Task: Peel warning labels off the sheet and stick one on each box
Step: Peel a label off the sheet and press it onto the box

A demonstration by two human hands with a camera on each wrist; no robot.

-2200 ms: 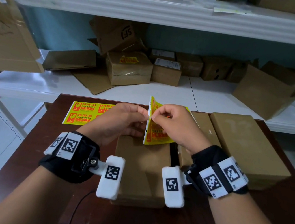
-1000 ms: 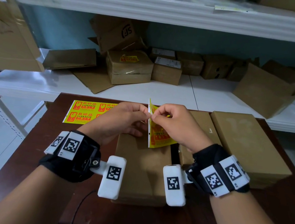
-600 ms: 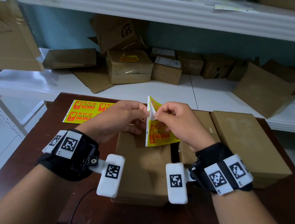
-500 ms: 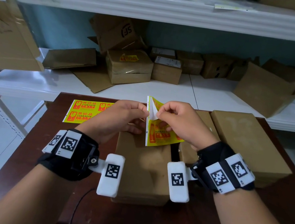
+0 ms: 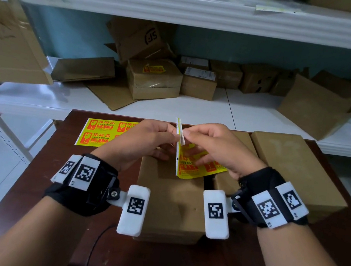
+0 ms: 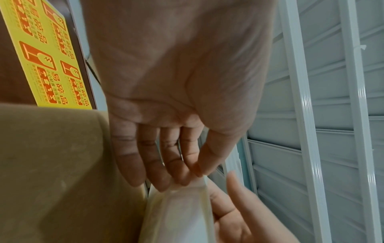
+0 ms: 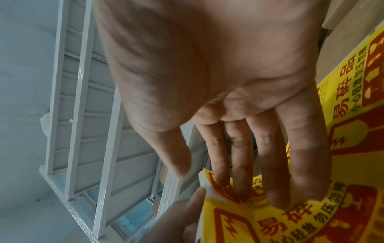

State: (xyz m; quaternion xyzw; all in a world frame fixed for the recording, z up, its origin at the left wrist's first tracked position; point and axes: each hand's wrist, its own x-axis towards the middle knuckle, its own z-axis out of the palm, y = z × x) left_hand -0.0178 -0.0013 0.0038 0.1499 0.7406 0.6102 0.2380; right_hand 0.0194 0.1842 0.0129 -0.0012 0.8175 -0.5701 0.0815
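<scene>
A yellow label sheet (image 5: pixel 190 166) is held up on edge above the middle box (image 5: pixel 171 202), its long axis running from the top corner near the fingertips down toward the box, the printed red-and-yellow face turned to the right. The left hand (image 5: pixel 146 142) is closed in a pinch on the sheet's upper edge, thumb against fingers, as is seen in the left wrist view, where the pale backing (image 6: pixel 182 210) is gripped at its top. The right hand (image 5: pixel 215 147) is closed on the same sheet: its thumb and forefinger are pinched at a lifted corner (image 7: pixel 209 184) at the top, while the other fingers (image 7: pixel 307 172) are laid flat against the printed face. A white sliver is shown at that corner, curled away from the yellow.

A second label sheet (image 5: pixel 104 133) is laid flat on the dark brown table (image 5: pixel 34 180) to the left, long axis across the table, its right end hidden behind the left hand. Two more flat boxes are set to the right: a narrow one (image 5: pixel 226 180) just beside the middle box, and a wide one (image 5: pixel 296 167) beyond it. More cardboard boxes are piled on the white shelf (image 5: pixel 195 113) behind the table.
</scene>
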